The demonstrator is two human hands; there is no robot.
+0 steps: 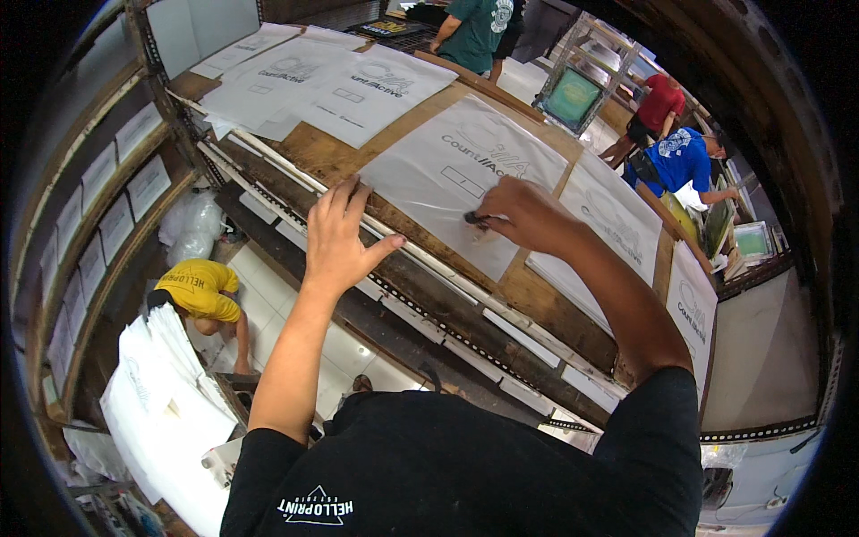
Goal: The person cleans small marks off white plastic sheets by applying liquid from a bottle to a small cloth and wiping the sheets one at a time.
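Observation:
A translucent white printed plastic bag (420, 170) lies flat on the brown wooden table, with a dark logo and a small outlined box on it. My left hand (338, 243) is open, fingers spread, at the bag's near left corner by the table edge. Over the right part of the same bag, my right hand (532, 215) is closed round a small black object (472, 217). Most of that object is hidden by the fingers, so its kind is unclear. Its end is at the bag's surface, where the plastic looks slightly creased.
More printed bags (376, 94) lie to the left, and another bag (617, 215) lies to the right. Metal rails (403, 291) edge the table. A person in yellow (201, 291) bends low at left beside a white stack (165, 403). Other people, one in blue (676, 161), work beyond the table.

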